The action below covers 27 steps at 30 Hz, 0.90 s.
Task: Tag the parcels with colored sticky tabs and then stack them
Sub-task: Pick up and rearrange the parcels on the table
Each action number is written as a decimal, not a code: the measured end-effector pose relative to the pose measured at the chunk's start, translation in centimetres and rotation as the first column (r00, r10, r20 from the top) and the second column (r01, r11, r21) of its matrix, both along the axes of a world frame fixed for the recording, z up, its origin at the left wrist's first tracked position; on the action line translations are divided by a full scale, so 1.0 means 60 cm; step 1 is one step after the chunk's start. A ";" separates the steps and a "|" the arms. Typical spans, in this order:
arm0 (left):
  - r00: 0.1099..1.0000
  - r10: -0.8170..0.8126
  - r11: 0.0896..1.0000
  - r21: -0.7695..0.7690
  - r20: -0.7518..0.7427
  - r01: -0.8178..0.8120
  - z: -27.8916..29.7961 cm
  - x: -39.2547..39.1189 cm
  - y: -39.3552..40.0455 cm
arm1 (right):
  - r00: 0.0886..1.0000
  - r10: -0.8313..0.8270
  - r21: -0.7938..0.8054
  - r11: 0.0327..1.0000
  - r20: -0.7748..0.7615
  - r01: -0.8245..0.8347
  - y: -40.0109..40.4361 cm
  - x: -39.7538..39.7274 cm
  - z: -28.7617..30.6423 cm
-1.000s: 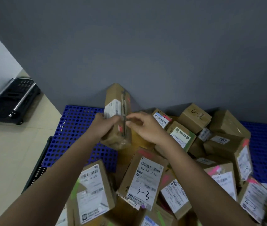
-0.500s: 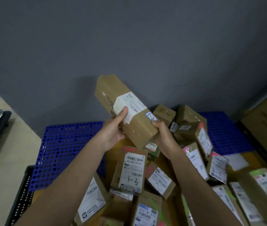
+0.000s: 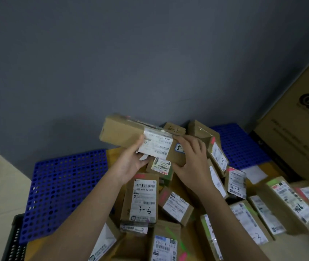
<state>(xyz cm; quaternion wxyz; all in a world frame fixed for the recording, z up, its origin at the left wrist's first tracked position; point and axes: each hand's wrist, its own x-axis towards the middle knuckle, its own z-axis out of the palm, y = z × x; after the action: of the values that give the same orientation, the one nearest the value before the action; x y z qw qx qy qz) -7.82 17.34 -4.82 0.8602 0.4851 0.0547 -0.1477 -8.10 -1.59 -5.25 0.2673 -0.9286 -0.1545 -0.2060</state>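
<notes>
A long brown parcel (image 3: 131, 137) is held above the heap of parcels (image 3: 178, 202), just above frame centre, lying nearly level. It is gripped at its underside by the left hand (image 3: 129, 164), thumb pressed on the white label (image 3: 156, 146). Its 3 o'clock end is clasped by the right hand (image 3: 193, 162), fingers curled over the top. At 8 o'clock a blue perforated pallet (image 3: 63, 189) is seen.

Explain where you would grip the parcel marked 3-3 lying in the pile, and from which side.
Grip the 3-3 parcel across its two long side edges, coming from above. It lies flat, label up, long and narrow, with neighbours close on the right, so a top-down pinch across the width looks easiest.
</notes>
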 end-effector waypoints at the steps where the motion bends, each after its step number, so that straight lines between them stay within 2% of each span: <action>1: 1.000 0.008 1.000 0.010 -0.003 -0.008 -0.004 0.001 0.003 | 0.999 0.004 -0.008 1.000 0.036 -0.004 0.000 0.000 -0.002; 4: 1.000 -0.012 0.999 0.049 0.004 0.012 -0.004 0.001 0.006 | 0.998 0.011 -0.037 0.999 0.060 -0.009 -0.002 0.001 -0.005; 5: 1.000 -0.025 0.993 0.111 -0.007 0.026 -0.007 0.002 0.006 | 1.000 -0.004 -0.036 0.999 0.026 0.005 -0.005 0.001 -0.006; 6: 0.999 -0.042 0.975 0.219 -0.025 0.047 -0.009 0.000 0.004 | 0.999 -0.027 -0.006 1.000 -0.042 0.027 -0.009 0.003 -0.009; 7: 0.997 -0.055 0.910 0.408 -0.053 0.072 -0.016 -0.001 0.004 | 0.991 -0.058 0.052 0.997 -0.123 0.065 -0.012 0.003 -0.012; 8: 0.991 -0.072 0.774 0.621 -0.109 0.124 -0.024 -0.004 0.001 | 0.978 -0.097 0.113 0.986 -0.185 0.120 -0.016 0.002 -0.019; 9: 0.976 -0.095 0.579 0.787 -0.194 0.213 -0.039 -0.007 -0.002 | 0.965 -0.143 0.154 0.972 -0.220 0.179 -0.020 0.000 -0.027; 10: 0.948 -0.101 0.402 0.860 -0.301 0.315 -0.057 -0.013 -0.009 | 0.953 -0.184 0.174 0.958 -0.242 0.229 -0.023 -0.002 -0.036; 11: 0.915 -0.100 0.281 0.871 -0.390 0.402 -0.075 -0.022 -0.019 | 0.940 -0.209 0.184 0.947 -0.269 0.263 -0.027 -0.004 -0.045; 12: 0.896 -0.097 0.201 0.873 -0.434 0.444 -0.089 -0.035 -0.032 | 0.929 -0.219 0.181 0.943 -0.299 0.280 -0.030 -0.006 -0.055; 14: 0.888 -0.099 0.112 0.882 -0.449 0.459 -0.120 -0.056 -0.054 | 0.905 -0.215 0.144 0.948 -0.366 0.283 -0.032 -0.009 -0.075; 19: 0.918 -0.054 0.008 0.920 -0.392 0.393 -0.145 -0.047 -0.058 | 0.888 -0.175 0.111 0.964 -0.426 0.243 -0.028 0.000 -0.113; 20: 0.934 -0.045 0.009 0.935 -0.354 0.354 -0.141 -0.035 -0.047 | 0.888 -0.179 0.126 0.959 -0.424 0.254 -0.027 0.004 -0.115; 23: 0.972 0.078 0.100 0.971 -0.223 0.215 -0.131 0.025 0.005 | 0.891 -0.175 0.209 0.936 -0.418 0.282 -0.023 0.015 -0.117; 27: 0.965 0.172 0.016 0.980 -0.197 0.197 -0.148 0.111 0.083 | 0.875 -0.108 0.310 0.909 -0.472 0.279 -0.020 0.025 -0.124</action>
<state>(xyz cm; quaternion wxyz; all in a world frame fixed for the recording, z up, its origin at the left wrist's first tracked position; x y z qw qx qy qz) -1.17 22.32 -13.70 0.2540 0.9241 0.2508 -0.1366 -6.61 -2.76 -12.71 0.4426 -0.8946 0.0476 -0.0399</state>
